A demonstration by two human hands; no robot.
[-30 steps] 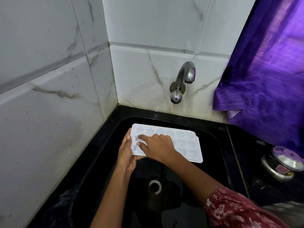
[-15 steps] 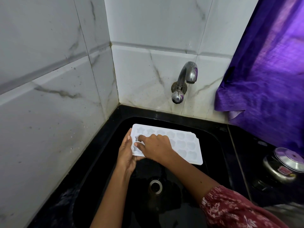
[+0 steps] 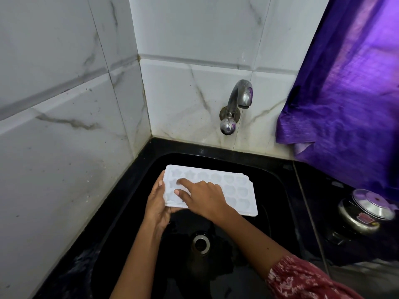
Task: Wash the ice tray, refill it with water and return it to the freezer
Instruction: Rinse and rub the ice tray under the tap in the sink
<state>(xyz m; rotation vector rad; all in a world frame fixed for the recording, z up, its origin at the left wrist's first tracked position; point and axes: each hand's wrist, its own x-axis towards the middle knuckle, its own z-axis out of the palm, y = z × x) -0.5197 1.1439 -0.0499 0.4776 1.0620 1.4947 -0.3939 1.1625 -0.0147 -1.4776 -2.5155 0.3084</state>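
A white ice tray [image 3: 235, 190] with star and heart shaped cells is held level over the black sink [image 3: 278, 203]. My left hand [image 3: 156, 203] grips its left short edge, thumb on the rim and fingers underneath. My right hand [image 3: 201, 197] lies on top of the tray's left half, index finger stretched into a cell near the left end. The tray's cells look empty. The metal tap [image 3: 238, 103] on the back wall is above the tray's right part, and no water runs from it.
The sink drain [image 3: 201, 243] lies below the tray. White marble tiles form the left and back walls. A purple curtain [image 3: 349, 100] hangs at the right. A steel lidded pot [image 3: 364, 214] stands on the black counter at the right.
My right hand's fingers have shifted over the tray's left cells, and the index finger now points further left. The tray and my left hand have stayed about where they were.
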